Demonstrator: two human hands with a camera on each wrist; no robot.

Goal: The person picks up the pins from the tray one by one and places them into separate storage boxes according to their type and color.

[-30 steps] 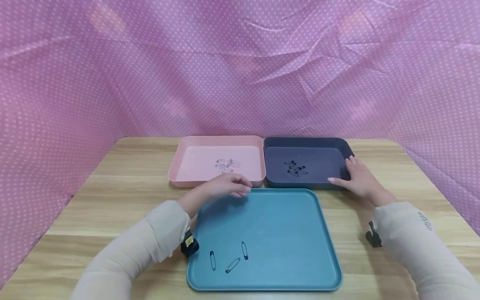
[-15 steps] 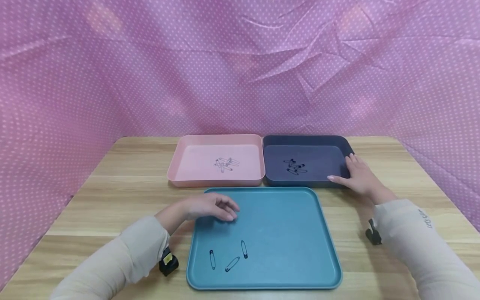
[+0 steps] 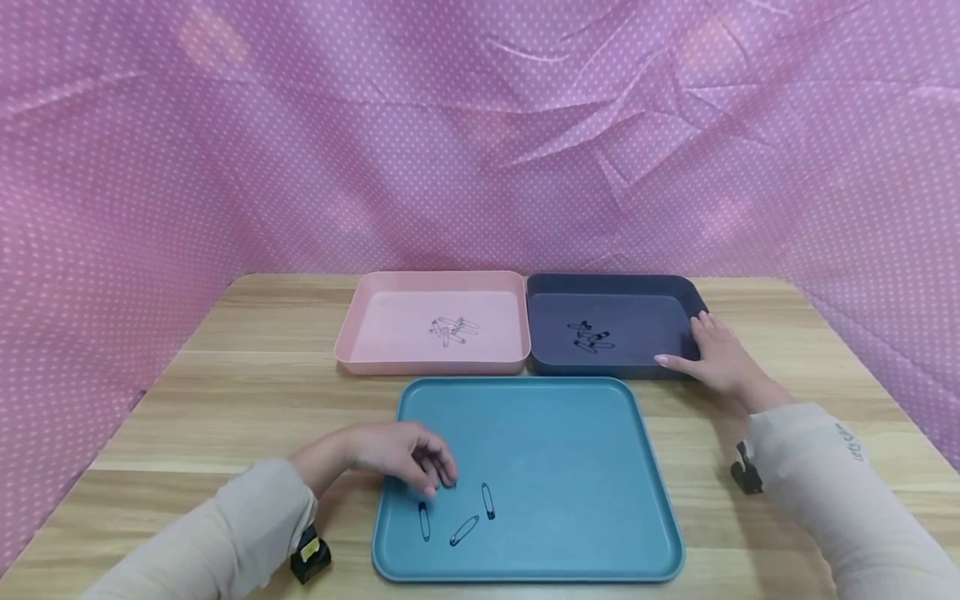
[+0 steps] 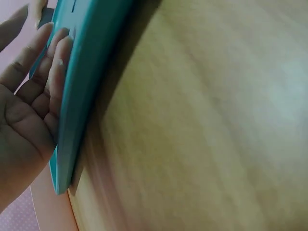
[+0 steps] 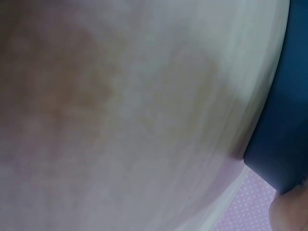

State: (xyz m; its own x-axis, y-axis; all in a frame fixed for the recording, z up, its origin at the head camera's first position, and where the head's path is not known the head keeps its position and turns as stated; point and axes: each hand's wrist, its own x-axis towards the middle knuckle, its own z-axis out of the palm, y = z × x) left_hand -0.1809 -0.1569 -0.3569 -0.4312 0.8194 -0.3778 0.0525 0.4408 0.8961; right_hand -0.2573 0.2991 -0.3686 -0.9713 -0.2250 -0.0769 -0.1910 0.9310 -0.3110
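Observation:
My left hand (image 3: 401, 454) hovers with relaxed fingers over the left side of a teal tray (image 3: 570, 467). No held thing shows between its fingers; its palm faces the camera in the left wrist view. Just below the fingertips lies a safety pin (image 3: 425, 523) with a dark head. A second safety pin (image 3: 464, 531) lies slanted, and a third safety pin (image 3: 488, 502) is to its right. My right hand (image 3: 723, 358) rests on the front right corner of a dark blue tray (image 3: 645, 312), thumb and fingers spread over its rim.
A pink tray (image 3: 390, 321) holding several silvery safety pins (image 3: 453, 329) stands left of the dark blue tray, which holds several black safety pins (image 3: 592, 337). Both stand behind the teal tray on the wooden table (image 3: 225, 400). A pink dotted cloth (image 3: 480, 150) hangs behind.
My left hand has moved from beside the pink tray toward the front left, down over the teal tray near the pins. My right hand keeps its place on the dark blue tray.

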